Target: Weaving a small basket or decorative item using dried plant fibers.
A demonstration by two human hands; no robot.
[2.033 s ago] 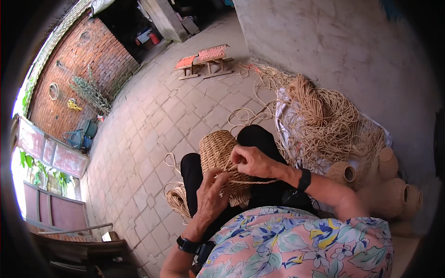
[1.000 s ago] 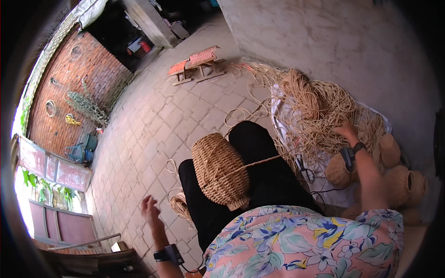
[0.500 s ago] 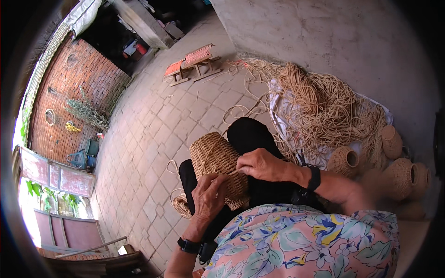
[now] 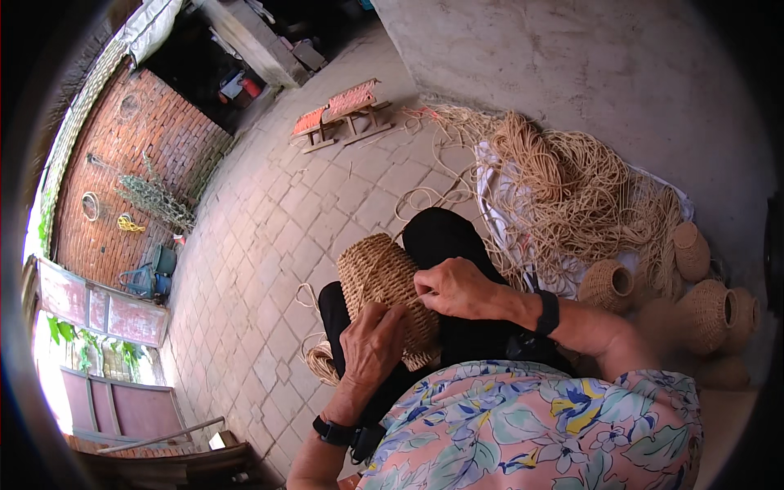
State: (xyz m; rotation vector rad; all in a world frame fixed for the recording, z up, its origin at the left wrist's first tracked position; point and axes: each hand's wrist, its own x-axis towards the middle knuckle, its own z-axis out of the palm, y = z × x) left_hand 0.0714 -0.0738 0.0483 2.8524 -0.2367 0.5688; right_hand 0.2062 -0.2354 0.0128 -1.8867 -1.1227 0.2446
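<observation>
A tan woven basket (image 4: 380, 265), made of twisted straw-like cord, lies tilted across my lap between my black-clad knees. My left hand (image 4: 373, 347) presses against its near left side, fingers bent and pinched together; what lies in them is hidden. My right hand (image 4: 460, 288) is closed over the basket's right side, thumb and forefinger pinching what looks like a thin strand of cord at the weave. The fingertips of both hands are close together. A coil of cord (image 4: 321, 362) sits by my left leg, partly hidden behind it.
A large tangled heap of cord (image 4: 563, 175) lies on a white sheet along the grey wall (image 4: 572, 65). Several finished woven baskets (image 4: 606, 283) stand at my right. Two low stools (image 4: 351, 100) with red woven seats stand ahead on the paved floor (image 4: 253, 269).
My left fingers have shifted slightly up and right, closer to my right hand. The strand seen between the hands is now mostly hidden. The basket stays in my lap.
</observation>
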